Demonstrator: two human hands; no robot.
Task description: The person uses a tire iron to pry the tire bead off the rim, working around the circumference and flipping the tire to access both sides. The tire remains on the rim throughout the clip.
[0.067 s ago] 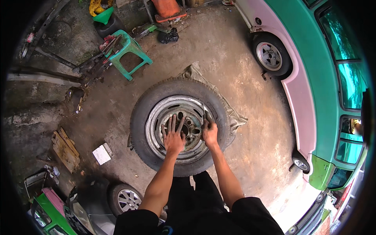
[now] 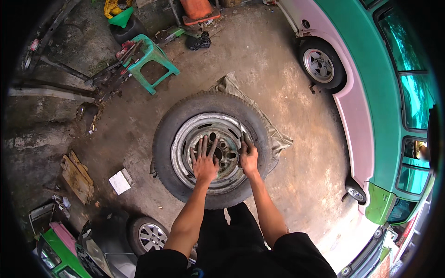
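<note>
A tyre point(image 2: 171, 116) on a worn silver steel wheel rim point(image 2: 185, 132) lies flat in front of me, with a crumpled grey cloth point(image 2: 278, 139) under its far right side. My left hand point(image 2: 204, 162) rests on the middle of the wheel, palm down with fingers spread, and holds nothing. On the right side of the rim, my right hand point(image 2: 249, 160) is closed around a thin-bladed tool point(image 2: 245, 136) with a dark grip. Its narrow, pale tip points away from me, near where rim and tyre meet. The tool's exact kind is unclear.
A green plastic stool point(image 2: 153, 60) with things on its seat stands at far left. A pink and green van point(image 2: 357, 120) lines the right side. Near left are a white block point(image 2: 120, 182), wooden pieces point(image 2: 76, 178) and a car wheel point(image 2: 152, 235). A black plastic bag point(image 2: 199, 41) lies farther off.
</note>
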